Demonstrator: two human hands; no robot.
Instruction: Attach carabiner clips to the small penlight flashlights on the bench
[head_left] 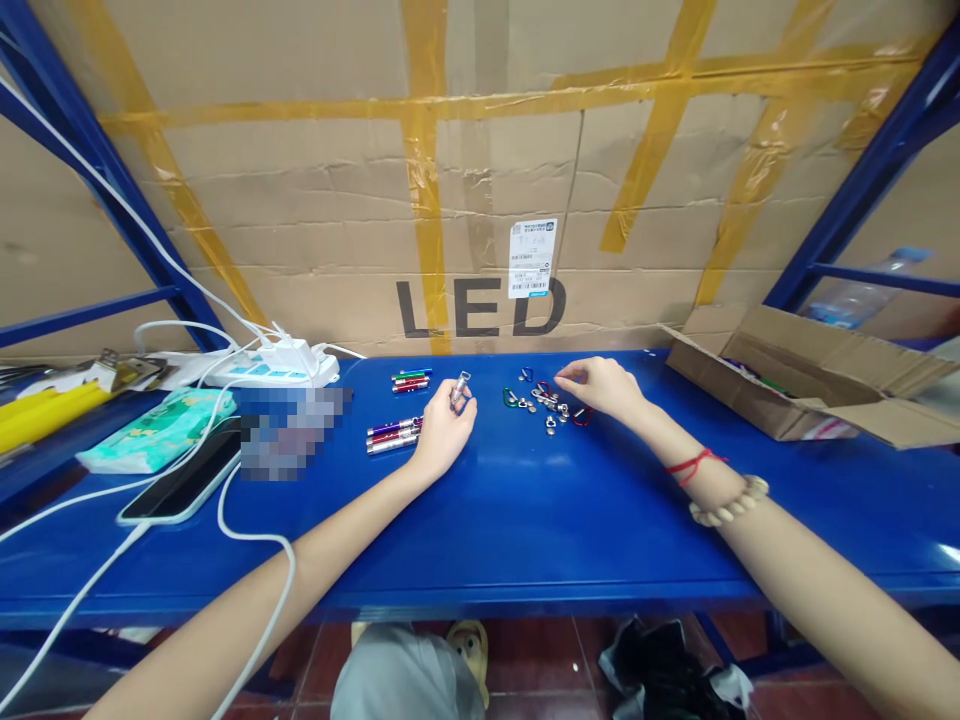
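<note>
My left hand (448,425) is closed around a small silver metal penlight (460,386), whose top end pokes up past the fingers with a small wire loop on it. Close to that hand's left lie several penlights (391,434) in purple, red and silver, side by side. Behind them is a second small group, green and red penlights (411,381). My right hand (604,388) hovers at the right of a loose pile of small carabiners (541,398) and metal clips. Its thumb and fingertips come together; whatever may be between them is too small to make out.
An open cardboard box (765,385) stands at the right. To the left are a phone (184,480) with white cables, a power strip (292,365), a green tissue pack (159,428) and a blurred-out patch. A taped cardboard wall (322,220) rises behind the blue table (540,530).
</note>
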